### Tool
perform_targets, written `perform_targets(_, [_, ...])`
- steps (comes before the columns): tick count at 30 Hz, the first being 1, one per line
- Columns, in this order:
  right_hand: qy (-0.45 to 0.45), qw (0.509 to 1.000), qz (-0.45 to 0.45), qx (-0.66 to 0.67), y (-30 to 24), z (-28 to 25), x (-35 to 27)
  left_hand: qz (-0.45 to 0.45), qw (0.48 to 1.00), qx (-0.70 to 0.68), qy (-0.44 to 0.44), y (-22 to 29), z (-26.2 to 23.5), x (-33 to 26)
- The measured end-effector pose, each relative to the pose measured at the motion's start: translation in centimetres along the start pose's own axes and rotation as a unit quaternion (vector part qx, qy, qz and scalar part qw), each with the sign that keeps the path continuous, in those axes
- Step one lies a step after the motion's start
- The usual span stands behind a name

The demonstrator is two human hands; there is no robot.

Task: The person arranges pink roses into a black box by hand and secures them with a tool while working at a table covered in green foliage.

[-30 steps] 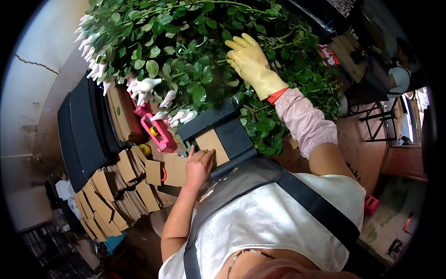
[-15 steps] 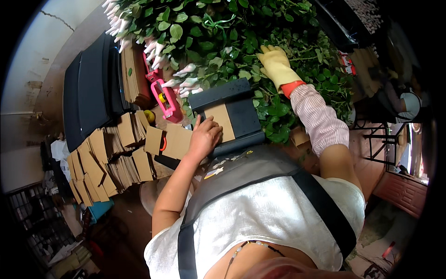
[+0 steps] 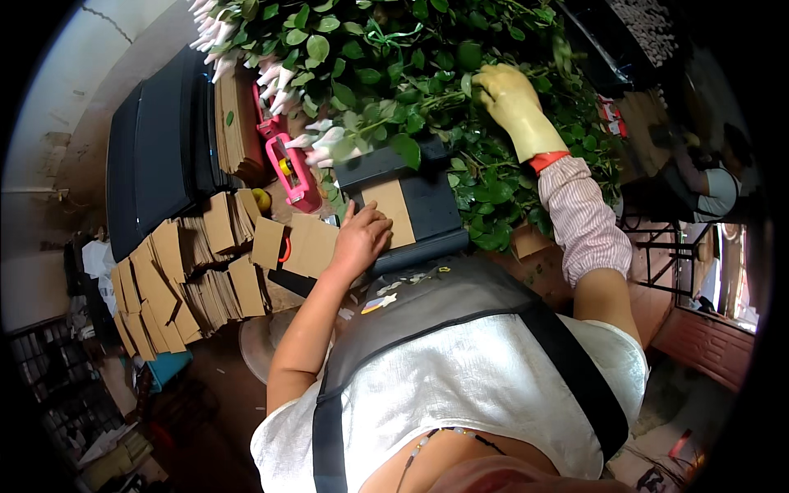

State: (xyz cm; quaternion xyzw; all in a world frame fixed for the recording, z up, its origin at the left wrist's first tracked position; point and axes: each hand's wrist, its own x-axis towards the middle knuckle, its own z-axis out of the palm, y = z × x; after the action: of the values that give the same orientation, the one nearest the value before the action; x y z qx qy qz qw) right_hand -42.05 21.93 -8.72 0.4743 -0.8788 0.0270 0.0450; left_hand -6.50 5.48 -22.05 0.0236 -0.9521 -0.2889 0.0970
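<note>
My bare left hand lies with its fingers stretched out on a piece of brown cardboard. That cardboard sits in a black box-like holder close against my apron. Farther off and to the right, my right hand wears a pale yellow rubber glove, its fingers curled round a leafy rose stem at the edge of the heap. Green rose foliage fills the far side. Several pinkish-white sleeved flower heads point left, beyond the holder.
To the left stand a pink tape dispenser, stacked brown cardboard pieces and upright black sheets. A black tray is at the far right. Another person sits at the right edge, near a black metal stand.
My gloved right hand has moved slightly right and away, and its fingers have curled in. Leaves beyond the holder have shifted, some now overlapping its far edge. My left hand stays put.
</note>
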Motion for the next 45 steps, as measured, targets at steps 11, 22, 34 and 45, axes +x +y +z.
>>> perform_targets(11, [-0.227,0.933,0.068,-0.27,-1.1,6.4,3.2,0.021,1.0,0.0,-0.008,0.5,-1.0,0.5])
perform_targets(22, [-0.221,0.948,0.011,-0.228,2.7,9.3,6.0,-0.007,1.0,-0.015,-0.007,1.1,-0.3,1.2])
perform_targets(34, [0.252,0.96,-0.054,-0.108,3.1,-5.8,-2.7,-0.029,0.999,-0.034,-0.011,0.8,-1.0,0.3])
perform_targets(45, [0.238,0.967,-0.005,-0.096,-0.3,-3.6,-13.5,-0.087,0.991,-0.095,-0.024,-0.1,-0.9,0.2])
